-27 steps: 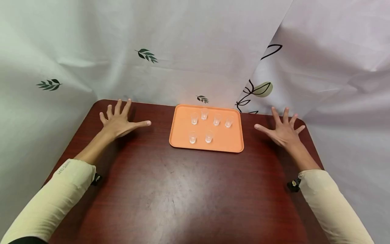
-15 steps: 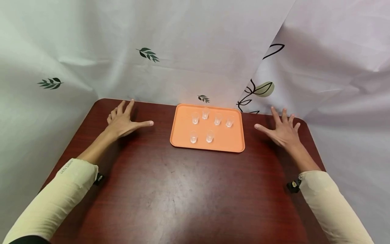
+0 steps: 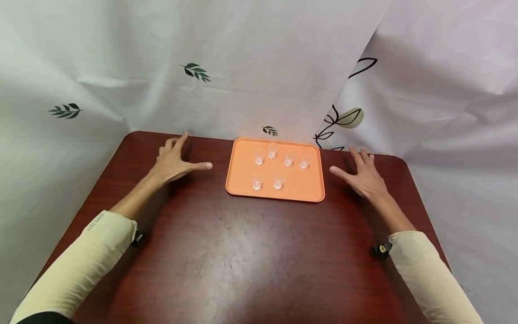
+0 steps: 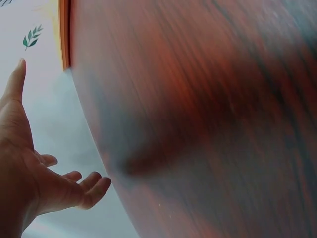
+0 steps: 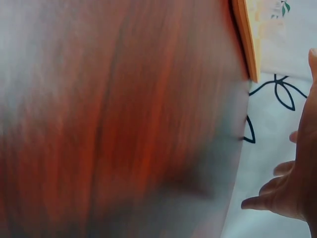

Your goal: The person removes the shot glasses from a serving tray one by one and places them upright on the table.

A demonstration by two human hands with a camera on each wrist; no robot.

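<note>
An orange tray point(image 3: 267, 194) lies at the far side of the table, with several small clear cups point(image 3: 278, 181) standing on it in two loose rows. To its left my left hand point(image 3: 171, 163) hovers over the table, thumb stretched toward the tray and the other fingers slightly bent. My right hand point(image 3: 366, 177) is on the opposite side, its thumb pointing at the tray's right edge. Both hands hold nothing and stay apart from the tray. In the left wrist view the left hand point(image 4: 44, 168) shows its thumb raised and fingers loosely bent; the right wrist view shows the right hand point(image 5: 292, 183) likewise.
The dark red-brown wooden table point(image 3: 243, 252) stretches toward me, its surface shiny. A pale cloth point(image 3: 259, 58) with printed leaves hangs right behind the table's far edge and along both sides. Black wrist cameras point(image 3: 381, 250) sit under the light sleeves point(image 3: 429, 265).
Both hands have moved inward toward the tray, the left one to the right and the right one to the left. Their spread fingers have drawn closer together. Tray and cups stay in place.
</note>
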